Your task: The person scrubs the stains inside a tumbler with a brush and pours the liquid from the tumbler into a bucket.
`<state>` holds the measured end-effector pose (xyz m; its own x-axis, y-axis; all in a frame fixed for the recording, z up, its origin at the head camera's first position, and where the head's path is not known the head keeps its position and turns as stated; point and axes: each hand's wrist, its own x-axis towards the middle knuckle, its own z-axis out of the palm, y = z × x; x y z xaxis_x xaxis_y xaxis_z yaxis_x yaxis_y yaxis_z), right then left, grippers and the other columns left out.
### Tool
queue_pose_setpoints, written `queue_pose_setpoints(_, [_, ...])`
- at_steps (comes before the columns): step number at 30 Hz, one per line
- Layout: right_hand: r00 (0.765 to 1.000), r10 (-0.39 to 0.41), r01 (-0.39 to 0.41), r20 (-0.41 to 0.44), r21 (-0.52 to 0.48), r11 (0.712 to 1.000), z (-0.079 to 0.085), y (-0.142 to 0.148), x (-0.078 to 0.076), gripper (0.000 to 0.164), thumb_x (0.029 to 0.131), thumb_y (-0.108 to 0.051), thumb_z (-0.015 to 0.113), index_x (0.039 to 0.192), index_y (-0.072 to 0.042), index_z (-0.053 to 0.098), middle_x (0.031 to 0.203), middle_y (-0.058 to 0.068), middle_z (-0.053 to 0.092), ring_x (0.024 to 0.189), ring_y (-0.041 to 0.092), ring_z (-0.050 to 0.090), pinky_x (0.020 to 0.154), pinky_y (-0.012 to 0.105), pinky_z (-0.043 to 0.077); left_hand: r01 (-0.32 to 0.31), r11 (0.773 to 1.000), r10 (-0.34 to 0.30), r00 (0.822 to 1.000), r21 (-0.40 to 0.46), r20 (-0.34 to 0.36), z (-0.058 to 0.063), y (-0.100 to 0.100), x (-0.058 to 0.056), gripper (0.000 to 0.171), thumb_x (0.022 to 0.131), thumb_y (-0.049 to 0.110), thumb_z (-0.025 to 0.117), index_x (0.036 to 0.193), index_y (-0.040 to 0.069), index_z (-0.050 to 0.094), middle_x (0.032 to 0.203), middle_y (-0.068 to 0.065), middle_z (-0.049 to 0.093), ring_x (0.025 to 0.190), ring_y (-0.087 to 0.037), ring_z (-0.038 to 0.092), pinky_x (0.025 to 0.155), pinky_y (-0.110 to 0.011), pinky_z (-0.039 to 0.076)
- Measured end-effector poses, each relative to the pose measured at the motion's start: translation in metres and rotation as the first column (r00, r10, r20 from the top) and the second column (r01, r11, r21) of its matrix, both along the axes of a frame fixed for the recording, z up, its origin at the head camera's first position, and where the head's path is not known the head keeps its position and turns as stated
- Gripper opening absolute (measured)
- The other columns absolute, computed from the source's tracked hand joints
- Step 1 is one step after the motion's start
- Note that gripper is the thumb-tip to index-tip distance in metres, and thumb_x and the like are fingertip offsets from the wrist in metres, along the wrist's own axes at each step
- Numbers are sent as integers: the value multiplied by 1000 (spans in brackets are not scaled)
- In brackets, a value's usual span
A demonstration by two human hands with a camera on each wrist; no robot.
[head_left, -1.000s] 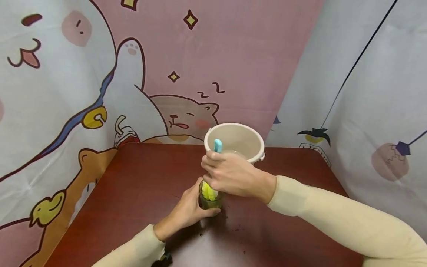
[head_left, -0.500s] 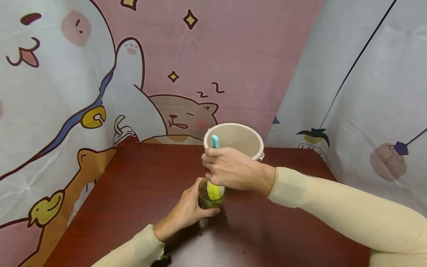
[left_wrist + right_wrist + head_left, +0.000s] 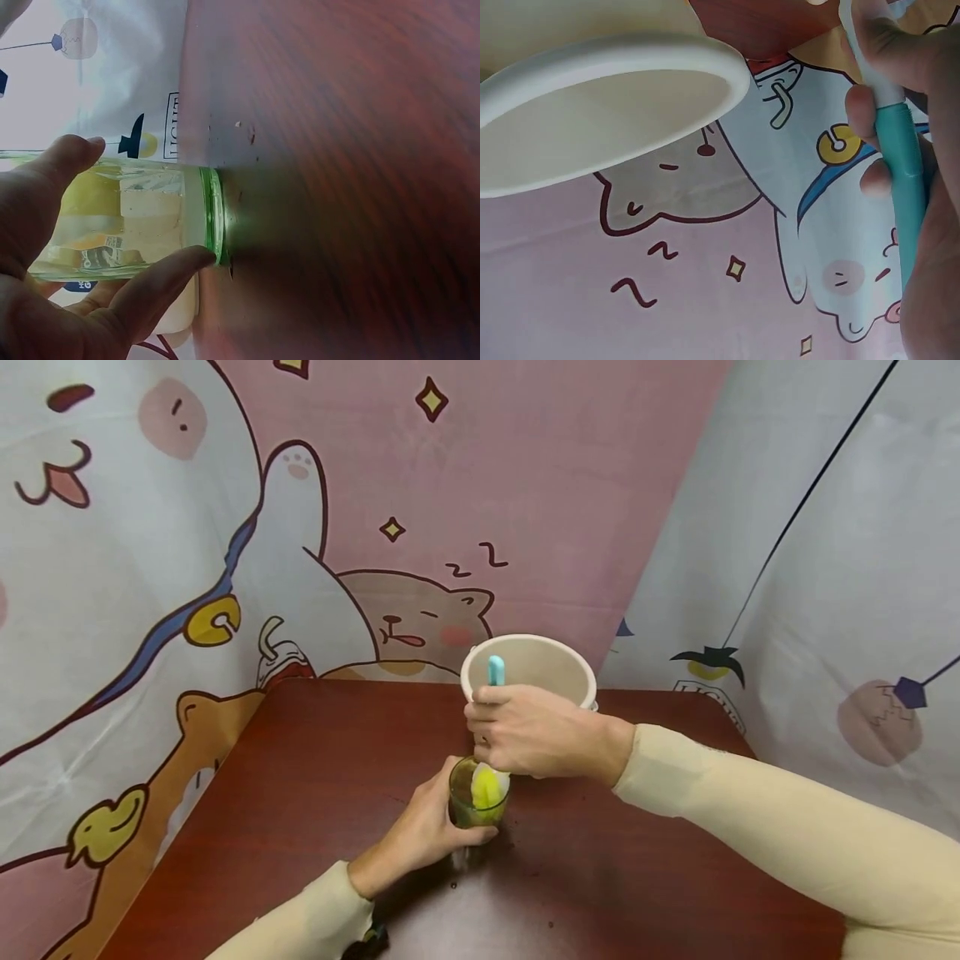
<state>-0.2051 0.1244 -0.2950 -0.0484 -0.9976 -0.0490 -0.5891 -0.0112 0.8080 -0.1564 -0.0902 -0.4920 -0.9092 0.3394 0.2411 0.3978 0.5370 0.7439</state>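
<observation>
My left hand (image 3: 431, 822) grips a green-tinted drinking glass (image 3: 463, 810) around its side, near the middle of the table. In the left wrist view, the thumb and fingers wrap the glass (image 3: 154, 217), its thick base at the tabletop. My right hand (image 3: 536, 731) is above the rim, curled round the teal-and-white handle (image 3: 900, 157) of a cup brush. The brush's yellow-and-white sponge head (image 3: 487, 787) sits inside the glass, toward the right side of its mouth. The handle's teal end (image 3: 496, 671) sticks up above my right fist.
Just behind my right hand stands a cream bucket (image 3: 585, 681) with a wide rim. Dark specks and drops lie on the reddish-brown table (image 3: 337, 752). A small dark object (image 3: 366, 943) is by my left sleeve. Cartoon-printed cloth (image 3: 555, 510) surrounds the table.
The right hand has risen slightly and shifted right, and the sponge head has moved toward the right side of the glass. My left hand and the glass have stayed about in place.
</observation>
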Motion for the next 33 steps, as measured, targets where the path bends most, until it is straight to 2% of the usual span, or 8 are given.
queue_pose_setpoints(4, [998, -2, 2, 60, -9, 1000, -1, 5, -4, 27, 81, -42, 96, 101, -30, 83, 108, -10, 83, 118, 19, 68, 108, 38, 42, 2, 1000, -2, 1000, 12, -4, -1, 0, 1, 87, 83, 33, 108, 151, 23, 54, 129, 7, 75, 112, -13, 75, 97, -33, 64])
queue_pose_setpoints(8, [990, -4, 13, 138, -62, 998, -4, 14, -8, 29, 88, -46, 92, 110, -30, 84, 112, -7, 83, 117, 20, 69, 108, 38, 44, 5, 1000, -5, 1000, 24, 2, -1, 1, 2, 86, 83, 30, 109, 149, 24, 55, 129, 7, 75, 111, -13, 76, 95, -33, 64])
queue_pose_setpoints(12, [980, 0, 24, 198, -121, 992, -9, 22, -12, 26, 96, -52, 87, 113, -33, 82, 107, -6, 80, 110, 21, 66, 106, 39, 46, -3, 1000, 3, 1000, 29, 13, 0, 1, 2, 85, 82, 31, 109, 147, 25, 55, 128, 8, 75, 109, -13, 76, 94, -32, 64])
queue_pose_setpoints(19, [962, 43, 25, 270, -244, 970, -23, 33, -14, 30, 96, -54, 91, 111, -29, 81, 101, -5, 78, 105, 21, 70, 104, 40, 50, -17, 1000, 16, 999, 26, 33, -1, 0, -1, 88, 81, 33, 109, 150, 26, 56, 131, 9, 75, 110, -11, 75, 95, -31, 63])
queue_pose_setpoints(28, [958, 114, 7, 261, -420, 908, -48, 37, -7, 24, 96, -46, 93, 105, -30, 77, 96, -6, 75, 94, 22, 66, 100, 41, 52, -32, 999, 31, 999, 25, 35, -3, 2, 0, 88, 80, 30, 110, 150, 24, 57, 134, 7, 77, 113, -12, 76, 98, -33, 63])
queue_pose_setpoints(33, [969, 117, -5, 217, -456, 890, -52, 33, -2, 22, 93, -35, 93, 102, -28, 74, 96, -5, 75, 95, 22, 67, 98, 42, 54, -38, 999, 38, 999, 15, 23, -2, 2, 0, 90, 79, 31, 110, 150, 23, 56, 133, 5, 77, 114, -12, 76, 99, -35, 64])
